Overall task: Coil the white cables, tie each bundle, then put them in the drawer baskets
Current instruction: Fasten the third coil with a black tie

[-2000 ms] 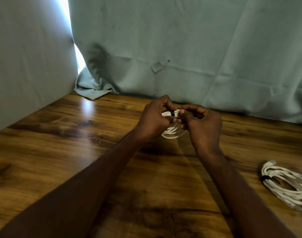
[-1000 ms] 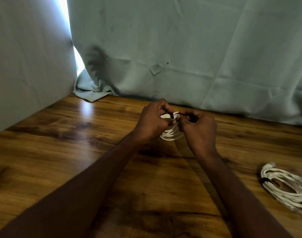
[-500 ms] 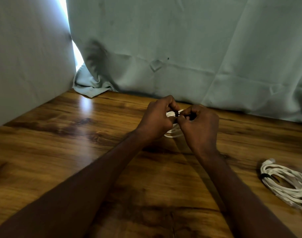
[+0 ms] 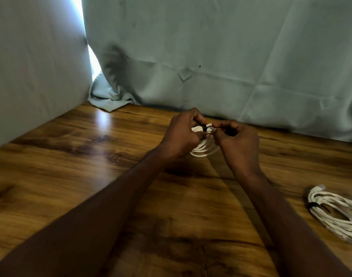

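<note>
Over the wooden table point(image 4: 91, 176), my left hand point(image 4: 183, 134) grips a coiled white cable point(image 4: 204, 149) while my right hand point(image 4: 239, 142) pinches its black tie point(image 4: 204, 128), a second tied bundle point(image 4: 335, 212) lying well apart at right.

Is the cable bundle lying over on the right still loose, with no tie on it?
No, the cable bundle on the right already has a black tie wrapped around its coils near one end.
</note>
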